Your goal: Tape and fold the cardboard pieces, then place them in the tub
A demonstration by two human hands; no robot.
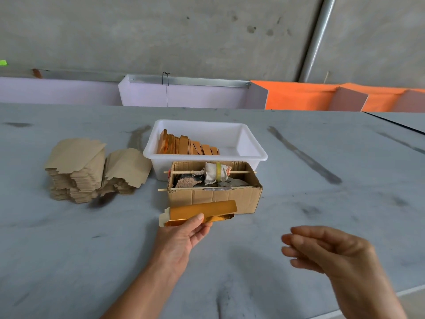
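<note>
My left hand (184,238) pinches a folded gold cardboard piece (202,211) between thumb and fingers, holding it just in front of the brown box. My right hand (326,249) hovers to the right above the table, fingers loosely curled, holding nothing. The white tub (253,155) stands behind the box and holds several folded gold pieces (186,146) leaning in a row on its left side. Two stacks of flat unfolded cardboard pieces (87,169) lie to the left of the tub.
A brown corrugated box (213,196) sits in front of the tub, with a tape roll (218,172) and a cloth on a stick across its top. The grey table (322,180) ends at lilac and orange panels against a concrete wall.
</note>
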